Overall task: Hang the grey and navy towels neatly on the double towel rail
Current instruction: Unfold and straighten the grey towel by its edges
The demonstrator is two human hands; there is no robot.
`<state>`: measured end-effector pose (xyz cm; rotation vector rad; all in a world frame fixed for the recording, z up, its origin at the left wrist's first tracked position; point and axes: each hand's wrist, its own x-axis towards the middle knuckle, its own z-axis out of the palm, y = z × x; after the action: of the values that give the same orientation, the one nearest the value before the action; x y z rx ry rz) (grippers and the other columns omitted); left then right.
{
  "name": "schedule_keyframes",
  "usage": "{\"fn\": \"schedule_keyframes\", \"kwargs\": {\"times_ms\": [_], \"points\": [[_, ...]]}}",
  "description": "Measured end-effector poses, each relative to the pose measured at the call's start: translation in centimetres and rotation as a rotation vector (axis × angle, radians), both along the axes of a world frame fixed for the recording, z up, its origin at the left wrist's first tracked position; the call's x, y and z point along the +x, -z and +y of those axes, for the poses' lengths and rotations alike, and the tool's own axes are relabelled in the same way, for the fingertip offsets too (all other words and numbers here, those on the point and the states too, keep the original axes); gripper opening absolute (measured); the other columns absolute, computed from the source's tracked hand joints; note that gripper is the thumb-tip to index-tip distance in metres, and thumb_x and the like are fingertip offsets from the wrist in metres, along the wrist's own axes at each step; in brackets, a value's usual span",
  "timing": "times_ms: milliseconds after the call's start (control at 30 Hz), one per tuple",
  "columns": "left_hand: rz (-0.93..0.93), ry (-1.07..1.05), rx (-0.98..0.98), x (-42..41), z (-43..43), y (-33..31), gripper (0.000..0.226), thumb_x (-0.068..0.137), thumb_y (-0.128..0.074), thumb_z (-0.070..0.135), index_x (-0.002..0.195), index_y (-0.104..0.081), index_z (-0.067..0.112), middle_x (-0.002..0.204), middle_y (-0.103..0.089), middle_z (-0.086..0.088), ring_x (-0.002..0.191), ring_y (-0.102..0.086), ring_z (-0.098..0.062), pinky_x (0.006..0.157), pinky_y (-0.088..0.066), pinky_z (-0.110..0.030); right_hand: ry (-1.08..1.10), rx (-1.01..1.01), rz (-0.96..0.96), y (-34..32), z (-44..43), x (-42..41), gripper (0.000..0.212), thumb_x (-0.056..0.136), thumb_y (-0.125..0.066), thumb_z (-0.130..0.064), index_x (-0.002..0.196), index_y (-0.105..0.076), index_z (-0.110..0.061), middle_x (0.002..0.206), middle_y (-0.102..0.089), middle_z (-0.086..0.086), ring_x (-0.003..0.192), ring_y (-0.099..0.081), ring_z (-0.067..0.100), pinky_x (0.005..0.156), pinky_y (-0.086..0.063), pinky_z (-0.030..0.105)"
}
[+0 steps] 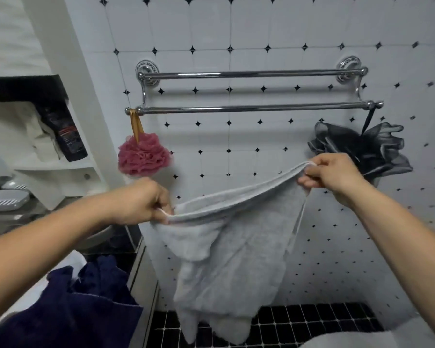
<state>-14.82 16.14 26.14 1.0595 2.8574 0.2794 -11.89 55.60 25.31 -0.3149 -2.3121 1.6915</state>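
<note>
A light grey towel (pixel 236 252) hangs folded between my hands, below the rail, with its lower end near the black floor tiles. My left hand (pixel 143 202) pinches its left top edge. My right hand (pixel 334 175) pinches its right top edge, held a little higher. The chrome double towel rail (pixel 251 74) is fixed to the tiled wall above the towel; its front lower bar (pixel 254 108) and rear upper bar are both bare. A navy towel (pixel 86 312) lies crumpled at the lower left on a white surface.
A pink bath sponge (pixel 142 154) hangs from the rail's left end, a black one (pixel 362 146) from its right end. White shelves with a dark bottle (pixel 65 131) stand at left. Black tiles (pixel 312 320) cover the floor below.
</note>
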Motion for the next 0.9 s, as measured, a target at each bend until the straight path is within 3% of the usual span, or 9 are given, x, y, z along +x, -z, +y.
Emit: {"fn": "schedule_keyframes", "kwargs": {"times_ms": [167,267,367,433,567,667,733,833,900], "points": [[0.411,-0.619,0.665,-2.6,-2.2,-1.5,0.013,0.085,-0.073,0.018,0.093,-0.077,0.009,0.068,-0.068,0.0,0.059,-0.057,-0.004,0.052,-0.039,-0.003,-0.654,-0.107,-0.322,2.3,-1.4,2.6,0.009,0.082,-0.065,0.005,0.089,-0.06,0.008,0.071,-0.069,0.024,0.067,-0.073,0.025,0.059,-0.059,0.024],[0.509,-0.576,0.445,-3.1,-2.5,-1.2,0.015,0.081,-0.076,0.018,0.09,-0.079,0.007,0.077,-0.074,-0.012,0.067,-0.059,-0.015,0.067,-0.043,-0.024,-0.441,-0.176,-0.17,1.9,-1.6,1.5,0.012,0.085,-0.063,0.004,0.096,-0.059,0.007,0.069,-0.069,0.021,0.061,-0.073,0.018,0.06,-0.06,0.022],[0.559,-0.383,0.224,-2.2,-1.4,-0.7,0.018,0.075,-0.082,0.027,0.079,-0.079,0.01,0.063,-0.066,-0.005,0.058,-0.055,-0.019,0.055,-0.038,-0.028,0.01,-0.039,0.03,1.2,-1.0,-0.4,0.004,0.09,-0.057,0.006,0.089,-0.057,0.003,0.072,-0.059,0.018,0.047,-0.066,0.006,0.055,-0.055,0.017],[0.646,-0.257,0.132,-1.7,-0.6,-0.3,0.021,0.074,-0.083,0.026,0.075,-0.077,0.006,0.061,-0.06,-0.005,0.053,-0.048,-0.019,0.049,-0.029,-0.026,-0.117,-0.039,-0.01,1.3,-1.2,-0.5,0.004,0.089,-0.059,0.006,0.087,-0.058,0.003,0.072,-0.061,0.019,0.052,-0.069,0.009,0.057,-0.056,0.019],[0.735,-0.213,0.117,-1.8,-2.2,-1.0,0.024,0.076,-0.081,0.021,0.074,-0.074,-0.002,0.067,-0.066,-0.015,0.056,-0.059,-0.03,0.054,-0.046,-0.036,-0.634,-0.052,-0.158,1.2,-1.1,1.6,0.006,0.077,-0.07,-0.004,0.083,-0.067,-0.003,0.072,-0.072,0.02,0.073,-0.074,0.025,0.064,-0.059,0.021],[0.82,-0.198,0.167,-2.4,-5.4,-2.3,0.028,0.08,-0.077,0.03,0.08,-0.073,0.002,0.068,-0.063,-0.012,0.057,-0.058,-0.031,0.055,-0.041,-0.032,-0.328,-0.202,0.087,0.6,1.1,0.6,0.005,0.082,-0.068,-0.002,0.081,-0.068,-0.008,0.066,-0.071,0.013,0.07,-0.074,0.021,0.064,-0.059,0.02],[0.78,-0.008,0.108,-1.8,-6.0,-0.9,0.029,0.085,-0.074,0.033,0.081,-0.072,0.004,0.07,-0.061,-0.012,0.058,-0.059,-0.032,0.052,-0.048,-0.035,-0.22,-0.055,0.087,1.2,1.9,0.0,0.005,0.087,-0.062,0.003,0.092,-0.063,0.002,0.072,-0.068,0.019,0.065,-0.073,0.017,0.065,-0.06,0.022],[0.585,0.207,-0.163,-0.7,-5.9,3.1,0.031,0.083,-0.072,0.03,0.078,-0.072,-0.001,0.068,-0.06,-0.015,0.054,-0.06,-0.034,0.046,-0.053,-0.041,-0.361,0.249,-0.104,3.0,1.3,0.2,0.006,0.088,-0.06,0.006,0.093,-0.061,0.01,0.077,-0.069,0.025,0.062,-0.072,0.017,0.068,-0.059,0.025],[0.548,0.158,-0.171,-1.1,-6.5,2.7,0.018,0.075,-0.083,0.017,0.077,-0.072,0.002,0.068,-0.062,-0.014,0.052,-0.061,-0.033,0.046,-0.054,-0.04,-0.444,0.218,-0.046,2.8,0.8,0.5,0.005,0.085,-0.064,0.005,0.086,-0.065,0.001,0.07,-0.072,0.018,0.063,-0.072,0.018,0.065,-0.06,0.024]]}}
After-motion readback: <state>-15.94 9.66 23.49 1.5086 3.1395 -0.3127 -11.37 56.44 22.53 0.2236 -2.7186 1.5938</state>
